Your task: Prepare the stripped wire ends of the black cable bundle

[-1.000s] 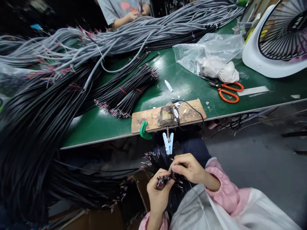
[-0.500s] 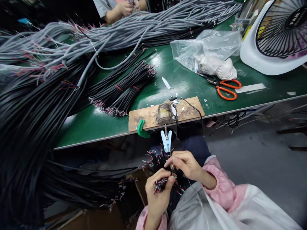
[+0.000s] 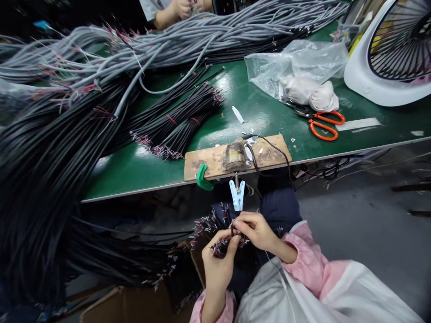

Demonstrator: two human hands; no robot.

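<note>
My left hand (image 3: 218, 259) is closed around a bunch of black cables (image 3: 220, 246) whose ends show short red, white and green wires. One cable stands up between its thumb and forefinger. With fingers pinched, my right hand (image 3: 257, 231) holds the end of that cable, close against the left fingertips. Just above the hands, a light blue clothespin (image 3: 237, 196) is fixed to the shaft of a small motor (image 3: 235, 155). More cable ends (image 3: 205, 226) fan out behind the left hand, over my lap.
The motor sits on a wooden board (image 3: 205, 160), held by a green clamp (image 3: 203, 178) at the table (image 3: 134, 181) edge. Orange-handled scissors (image 3: 323, 125), a plastic bag (image 3: 266, 72), a fan (image 3: 360, 85), grey cables (image 3: 188, 36) and black cable bundles (image 3: 188, 119) lie around. Another person's hands (image 3: 183, 9) are across the table.
The view has shifted slightly, moving the table things rightward. My right hand has come closer to the left thumb, its fingers bent over the cable end.
</note>
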